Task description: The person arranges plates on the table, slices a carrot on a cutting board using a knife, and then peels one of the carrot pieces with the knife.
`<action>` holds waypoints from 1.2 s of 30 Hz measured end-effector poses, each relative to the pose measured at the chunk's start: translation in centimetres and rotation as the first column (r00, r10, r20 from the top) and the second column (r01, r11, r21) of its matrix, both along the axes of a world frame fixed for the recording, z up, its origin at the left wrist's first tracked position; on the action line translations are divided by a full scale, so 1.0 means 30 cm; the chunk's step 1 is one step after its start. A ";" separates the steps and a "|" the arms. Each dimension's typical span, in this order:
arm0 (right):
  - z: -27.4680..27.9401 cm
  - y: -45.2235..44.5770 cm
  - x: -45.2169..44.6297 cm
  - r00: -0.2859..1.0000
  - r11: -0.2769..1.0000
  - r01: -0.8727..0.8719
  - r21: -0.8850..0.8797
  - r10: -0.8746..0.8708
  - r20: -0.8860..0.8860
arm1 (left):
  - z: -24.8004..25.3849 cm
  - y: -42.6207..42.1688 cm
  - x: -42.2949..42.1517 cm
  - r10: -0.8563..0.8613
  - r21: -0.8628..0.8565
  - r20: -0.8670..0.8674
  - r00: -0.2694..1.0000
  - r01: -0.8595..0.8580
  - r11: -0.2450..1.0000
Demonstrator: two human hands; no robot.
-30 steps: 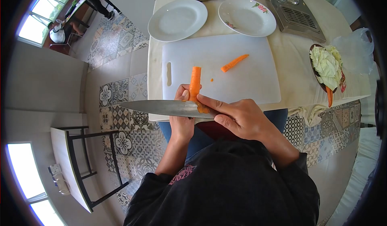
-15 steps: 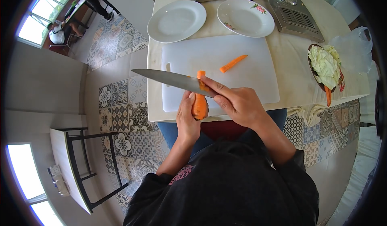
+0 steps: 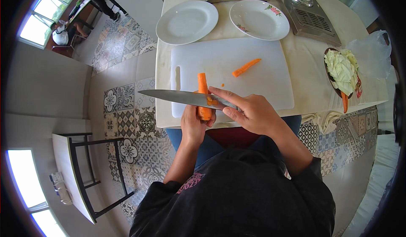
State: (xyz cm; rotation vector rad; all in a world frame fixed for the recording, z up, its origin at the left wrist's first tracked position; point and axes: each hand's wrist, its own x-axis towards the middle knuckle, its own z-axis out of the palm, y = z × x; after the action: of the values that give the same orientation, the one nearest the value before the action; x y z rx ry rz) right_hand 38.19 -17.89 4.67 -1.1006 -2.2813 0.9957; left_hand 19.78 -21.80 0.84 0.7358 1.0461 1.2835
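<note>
My left hand [image 3: 194,125] is closed around the thick end of an orange carrot [image 3: 202,81], whose thinner end points away from me over the cutting board. My right hand [image 3: 253,114] grips a large kitchen knife [image 3: 173,95], its index finger stretched along the blade and the handle hidden in the palm. The blade lies across the carrot with its tip to the left, and bits of orange peel cling to it near the fingers. On the white cutting board [image 3: 270,84] rest a second, thinner carrot piece [image 3: 246,67] and a small orange scrap [image 3: 223,84].
Behind the board stand a plain white plate [image 3: 186,21] and a flowered plate [image 3: 258,19]. Metal appliances [image 3: 315,21] line the far side. At right, a brown dish [image 3: 328,70] holds cabbage [image 3: 341,70] and a carrot [image 3: 345,101], beside a plastic bag [image 3: 372,53]. Two people are far left.
The knife has moved down the carrot towards my left hand, baring more of the carrot's far end. A small orange scrap now lies on the board.
</note>
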 end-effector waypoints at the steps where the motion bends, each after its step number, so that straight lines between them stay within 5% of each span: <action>1: -0.005 -0.002 -0.002 1.000 0.999 -0.003 0.038 0.003 0.000 | 0.003 -0.001 0.004 0.013 0.007 -0.019 1.000 -0.013 1.000; 4: -0.008 -0.001 0.000 1.000 0.997 -0.024 0.072 0.024 0.002 | 0.021 0.000 0.012 0.069 -0.001 0.020 0.997 -0.069 0.998; 10: -0.028 -0.004 0.000 1.000 0.987 -0.004 0.159 0.008 -0.022 | -0.004 -0.008 0.005 0.066 0.182 -0.346 0.936 -0.002 0.983; 16: -0.002 -0.003 0.003 0.996 0.993 -0.021 0.113 0.011 0.091 | 0.001 -0.021 -0.015 0.008 0.138 -0.371 0.929 0.047 0.989; 24: -0.061 0.042 -0.005 0.988 0.956 0.140 0.256 -0.118 -0.098 | 0.022 -0.027 0.022 0.048 0.068 -0.312 0.949 -0.028 0.997; 29: -0.046 0.072 0.030 0.984 0.978 0.177 0.108 -0.174 -0.044 | 0.050 -0.020 0.020 0.019 -0.006 -0.175 0.984 -0.020 1.000; 35: -0.036 0.039 0.018 0.995 0.996 0.047 0.079 -0.040 -0.089 | 0.015 -0.012 0.021 0.066 -0.025 -0.077 0.995 -0.068 0.997; 36: -0.048 0.036 0.016 0.999 0.993 0.028 0.115 -0.022 -0.050 | -0.020 -0.014 0.005 0.071 0.043 -0.242 0.968 -0.063 0.997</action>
State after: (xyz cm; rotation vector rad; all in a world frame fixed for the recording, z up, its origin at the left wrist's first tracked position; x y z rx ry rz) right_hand 38.66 -16.82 3.24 -1.0432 -2.2505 0.8598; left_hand 19.94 -22.24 0.25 0.9080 1.2582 1.2938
